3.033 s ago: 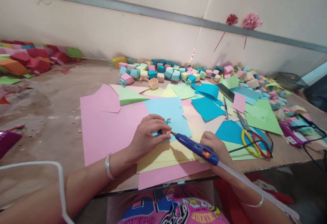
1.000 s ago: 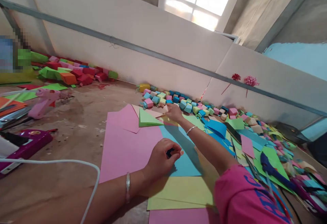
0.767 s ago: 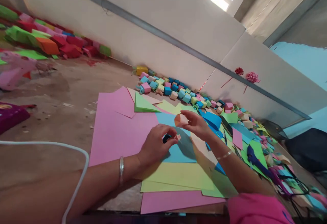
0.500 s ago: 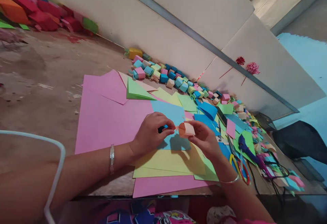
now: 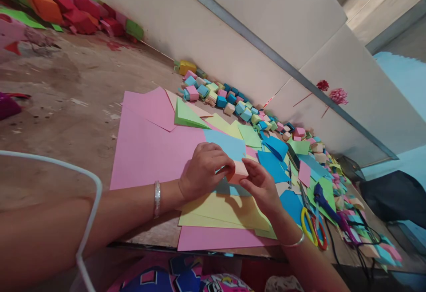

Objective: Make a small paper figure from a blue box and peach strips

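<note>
A small peach paper box (image 5: 240, 172) is held above the sheets, between my two hands. My left hand (image 5: 207, 167) is closed, thumb and fingertips pinched at the box's left end; its inner side is partly hidden behind those fingers. My right hand (image 5: 263, 186) grips the right side of the box, thumb below and fingers above. Under both hands lie a light blue sheet (image 5: 221, 140) and yellow sheets (image 5: 213, 210), over large pink sheets (image 5: 149, 150).
Scissors (image 5: 309, 225) with yellow and red handles lie right of my right hand, beside a purple glue gun (image 5: 333, 207) with dark cords. Small paper boxes (image 5: 221, 101) line the wall. A white cable (image 5: 49, 161) crosses my left forearm.
My left fingers have come rightward against the peach box, which was held only by my right hand. The box has turned, its open end now hidden. The camera view has shifted slightly left.
</note>
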Available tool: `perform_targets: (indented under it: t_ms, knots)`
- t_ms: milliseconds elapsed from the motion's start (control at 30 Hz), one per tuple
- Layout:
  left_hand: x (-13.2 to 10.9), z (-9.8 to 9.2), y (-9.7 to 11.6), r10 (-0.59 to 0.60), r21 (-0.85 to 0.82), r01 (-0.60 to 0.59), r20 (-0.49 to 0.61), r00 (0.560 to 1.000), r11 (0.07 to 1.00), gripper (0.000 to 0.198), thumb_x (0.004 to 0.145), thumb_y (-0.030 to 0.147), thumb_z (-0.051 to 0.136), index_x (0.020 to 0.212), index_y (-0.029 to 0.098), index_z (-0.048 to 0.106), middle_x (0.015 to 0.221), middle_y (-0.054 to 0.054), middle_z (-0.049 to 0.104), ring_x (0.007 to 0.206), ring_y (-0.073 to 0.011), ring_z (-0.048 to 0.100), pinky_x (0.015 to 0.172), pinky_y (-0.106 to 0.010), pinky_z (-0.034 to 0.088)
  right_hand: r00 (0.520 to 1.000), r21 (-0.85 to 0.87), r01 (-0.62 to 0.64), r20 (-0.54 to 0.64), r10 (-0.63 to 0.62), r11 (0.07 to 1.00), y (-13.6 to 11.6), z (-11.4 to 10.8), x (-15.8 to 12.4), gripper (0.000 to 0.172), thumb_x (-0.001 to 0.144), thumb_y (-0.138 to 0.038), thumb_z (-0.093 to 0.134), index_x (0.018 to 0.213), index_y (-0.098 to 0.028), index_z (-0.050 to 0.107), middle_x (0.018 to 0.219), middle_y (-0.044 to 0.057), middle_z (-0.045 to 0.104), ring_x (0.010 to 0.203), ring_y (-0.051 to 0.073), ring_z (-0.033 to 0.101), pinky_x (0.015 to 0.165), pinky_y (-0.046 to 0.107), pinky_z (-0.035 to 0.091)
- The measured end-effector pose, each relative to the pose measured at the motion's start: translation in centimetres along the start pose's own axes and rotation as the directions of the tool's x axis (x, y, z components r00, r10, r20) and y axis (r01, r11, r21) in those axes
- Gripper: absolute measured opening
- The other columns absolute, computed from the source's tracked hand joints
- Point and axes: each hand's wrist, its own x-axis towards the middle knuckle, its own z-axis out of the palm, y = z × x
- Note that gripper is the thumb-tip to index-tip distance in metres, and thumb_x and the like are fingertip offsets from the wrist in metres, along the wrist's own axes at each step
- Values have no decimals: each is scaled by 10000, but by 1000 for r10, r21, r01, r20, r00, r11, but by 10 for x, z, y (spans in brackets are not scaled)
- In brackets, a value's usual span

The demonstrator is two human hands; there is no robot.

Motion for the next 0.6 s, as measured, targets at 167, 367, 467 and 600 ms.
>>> perform_targets:
  t_ms: [167,367,467,600]
  knots:
    - [0,1,7,-88,13,89,-71,994,996,98,753,142,650,813,212,619,817,21,696,843,-184,609,889,-381,344,1000,38,-16,11,16,999,1,8,-2,369,745,-288,779,1059,-273,586,1038,34,700,962,201,671,790,314,569]
    - [0,3,4,-37,60,44,-105,994,997,368,744,109,581,1096,214,596,914,-8,741,934,-207,656,976,-414,321,995,50,37,-90,-33,998,10,16,-4,326,723,-258,795,995,-253,615,1038,34,690,980,201,655,833,329,568]
    - [0,3,2,14,84,-7,-88,996,996,450,743,105,570,1178,224,581,928,-10,742,959,-207,662,1044,-450,294,994,26,60,-97,-57,998,12,17,-4,288,749,-286,776,1002,-240,647,1071,53,682,1049,223,633,927,384,544]
    - [-2,3,2,103,125,-99,-23,994,987,550,759,56,515,1274,249,541,838,17,743,990,-207,664,1084,-497,249,991,18,63,-120,-60,998,12,19,-4,319,755,-331,767,1044,-237,670,1119,73,683,1088,251,624,970,440,530]
